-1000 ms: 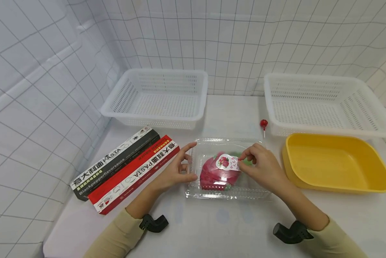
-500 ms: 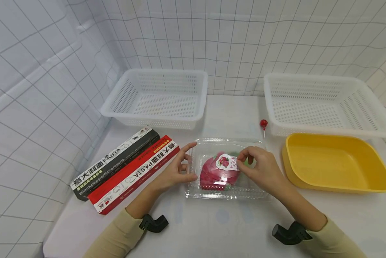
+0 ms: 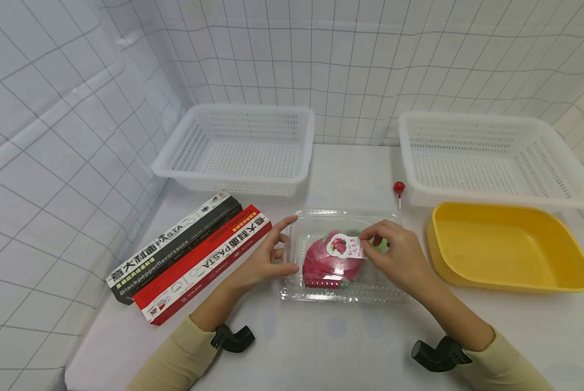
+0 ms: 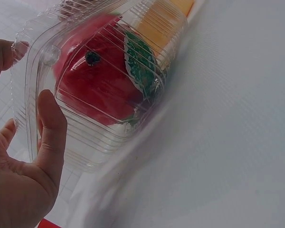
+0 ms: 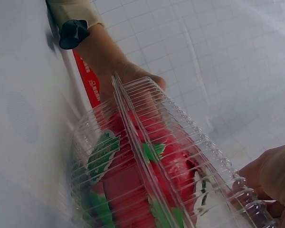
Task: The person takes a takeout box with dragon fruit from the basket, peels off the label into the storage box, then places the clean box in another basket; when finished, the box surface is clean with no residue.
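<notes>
A clear plastic clamshell box (image 3: 350, 294) lies in the middle of the table, its lid down. Inside is a red-pink dragon fruit (image 4: 97, 76) with green leafy tips, seen through the ribbed walls. A white sticker (image 3: 340, 246) with a dragon fruit picture lies over the lid. My left hand (image 3: 262, 262) holds the box's left end, thumb at the near corner and fingers spread toward the far one. Thumb and forefinger of my right hand (image 3: 400, 256) pinch the sticker's right end. Whether the sticker is fully stuck down, I cannot tell.
Two pasta boxes, one black (image 3: 175, 245) and one red (image 3: 203, 266), lie slanted at left. White baskets stand at back left (image 3: 238, 182) and back right (image 3: 497, 196). A yellow tub (image 3: 507, 277) is at right, a red lollipop (image 3: 399, 187) near the right basket.
My right fingers have shifted slightly along the sticker's right end, and more of its printing shows now. The left hand and the box have stayed in place.
</notes>
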Demonstrator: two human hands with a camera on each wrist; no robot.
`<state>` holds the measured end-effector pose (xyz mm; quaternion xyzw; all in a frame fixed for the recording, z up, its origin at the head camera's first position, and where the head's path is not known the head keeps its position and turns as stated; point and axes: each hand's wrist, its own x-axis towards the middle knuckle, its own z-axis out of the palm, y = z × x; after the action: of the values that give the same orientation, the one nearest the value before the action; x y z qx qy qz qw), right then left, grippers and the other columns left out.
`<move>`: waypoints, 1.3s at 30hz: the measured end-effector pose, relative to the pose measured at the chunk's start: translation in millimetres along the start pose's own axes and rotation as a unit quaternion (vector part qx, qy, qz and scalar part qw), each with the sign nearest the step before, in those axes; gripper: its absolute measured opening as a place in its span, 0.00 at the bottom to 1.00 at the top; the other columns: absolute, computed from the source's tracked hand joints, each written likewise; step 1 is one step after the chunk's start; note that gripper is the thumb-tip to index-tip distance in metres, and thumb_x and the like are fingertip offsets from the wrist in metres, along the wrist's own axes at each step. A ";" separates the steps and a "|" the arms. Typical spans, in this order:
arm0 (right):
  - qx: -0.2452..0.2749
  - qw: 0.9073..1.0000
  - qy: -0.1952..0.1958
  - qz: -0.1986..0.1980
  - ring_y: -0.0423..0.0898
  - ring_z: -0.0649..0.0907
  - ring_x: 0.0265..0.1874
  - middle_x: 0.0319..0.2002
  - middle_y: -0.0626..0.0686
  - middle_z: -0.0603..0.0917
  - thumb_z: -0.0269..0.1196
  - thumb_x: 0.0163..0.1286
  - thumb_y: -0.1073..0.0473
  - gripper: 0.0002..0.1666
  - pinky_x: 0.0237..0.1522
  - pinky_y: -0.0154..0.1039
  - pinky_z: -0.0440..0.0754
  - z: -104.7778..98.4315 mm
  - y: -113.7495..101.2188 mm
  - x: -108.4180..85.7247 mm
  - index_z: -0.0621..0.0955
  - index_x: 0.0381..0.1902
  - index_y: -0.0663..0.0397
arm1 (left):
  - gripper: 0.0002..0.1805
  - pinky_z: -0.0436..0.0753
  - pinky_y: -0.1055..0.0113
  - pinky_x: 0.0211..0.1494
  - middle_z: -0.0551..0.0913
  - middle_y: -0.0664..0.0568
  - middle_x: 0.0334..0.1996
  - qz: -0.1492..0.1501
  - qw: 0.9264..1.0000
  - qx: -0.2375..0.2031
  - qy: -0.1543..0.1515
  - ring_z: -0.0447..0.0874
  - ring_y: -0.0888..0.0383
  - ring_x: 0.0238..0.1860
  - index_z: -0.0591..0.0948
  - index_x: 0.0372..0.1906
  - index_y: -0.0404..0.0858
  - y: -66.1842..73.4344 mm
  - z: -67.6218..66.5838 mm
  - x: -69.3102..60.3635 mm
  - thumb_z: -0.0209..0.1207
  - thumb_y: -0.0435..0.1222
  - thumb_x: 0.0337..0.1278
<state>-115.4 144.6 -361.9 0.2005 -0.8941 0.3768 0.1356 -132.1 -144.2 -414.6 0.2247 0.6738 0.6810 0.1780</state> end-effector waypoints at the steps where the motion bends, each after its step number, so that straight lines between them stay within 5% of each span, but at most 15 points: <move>1: 0.001 1.000 0.000 0.003 0.43 0.78 0.31 0.30 0.46 0.83 0.67 0.58 0.72 0.07 0.33 0.44 0.78 -0.1 -0.1 -0.2 0.85 0.32 0.56 | 0.53 0.84 0.61 0.34 0.61 0.28 0.46 -0.001 1.000 0.000 0.000 0.81 0.53 0.33 0.50 0.77 0.44 0.0 0.0 -0.1 0.69 0.33 0.49; 25: 0.018 0.999 0.037 0.006 0.41 0.81 0.24 0.26 0.48 0.85 0.70 0.55 0.73 0.07 0.28 0.29 0.81 -1.9 1.9 0.2 0.86 0.30 0.59 | 0.52 0.84 0.62 0.35 0.63 0.30 0.45 -0.002 1.000 0.009 0.007 0.80 0.51 0.33 0.51 0.77 0.47 -1.8 -0.5 -0.4 0.69 0.33 0.48; 32: 0.066 0.996 0.053 -0.003 0.42 0.82 0.25 0.27 0.53 0.85 0.69 0.55 0.75 0.07 0.32 0.23 0.80 -3.8 2.6 0.4 0.85 0.31 0.62 | 0.53 0.84 0.61 0.36 0.62 0.27 0.46 0.001 1.000 0.006 0.004 0.80 0.50 0.34 0.51 0.77 0.46 -1.5 -0.5 0.0 0.70 0.35 0.49; 39: 0.084 0.995 0.039 0.032 0.42 0.82 0.27 0.31 0.54 0.86 0.68 0.57 0.74 0.06 0.34 0.22 0.79 -13.0 2.9 2.6 0.85 0.33 0.62 | 0.53 0.84 0.61 0.35 0.62 0.26 0.47 0.002 1.000 0.001 0.001 0.81 0.52 0.33 0.50 0.77 0.45 -1.3 -0.9 0.3 0.70 0.36 0.49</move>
<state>-117.9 155.3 -353.9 0.1675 -0.8593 0.4625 0.1403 -132.9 -144.8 -415.8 0.2257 0.6743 0.6808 0.1759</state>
